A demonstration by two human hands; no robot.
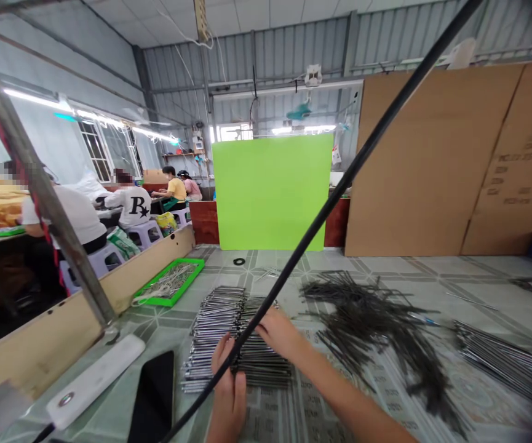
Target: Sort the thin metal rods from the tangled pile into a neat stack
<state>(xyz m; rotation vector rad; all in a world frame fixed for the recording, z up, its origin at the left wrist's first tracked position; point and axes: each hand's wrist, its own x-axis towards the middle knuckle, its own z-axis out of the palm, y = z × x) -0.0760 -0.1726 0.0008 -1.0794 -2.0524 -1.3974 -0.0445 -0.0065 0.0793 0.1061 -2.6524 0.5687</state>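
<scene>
Two side-by-side rows of thin rods lie on the table: shiny silver-looking rods (pixel 205 344) on the left and darker rods (pixel 266 369) on the right. My left hand (pixel 229 394) is at the near part of the rows, its fingers curled in over the seam between them. A black diagonal bar (pixel 321 221) crosses in front and covers part of its grip. Reaching in from the right, my right hand (pixel 277 332) touches the upper part of the darker row with bent, closed fingers. Its fingertips are partly behind the bar, so what it pinches is hidden.
A heap of thin black strips (pixel 367 307) spreads to the right, with more metal rods (pixel 500 357) beyond. Left are a green tray (pixel 198 266) of small parts, a phone (pixel 152 394) and a white handheld device (pixel 95 381). Several people sit working behind the wooden edge (pixel 155 261).
</scene>
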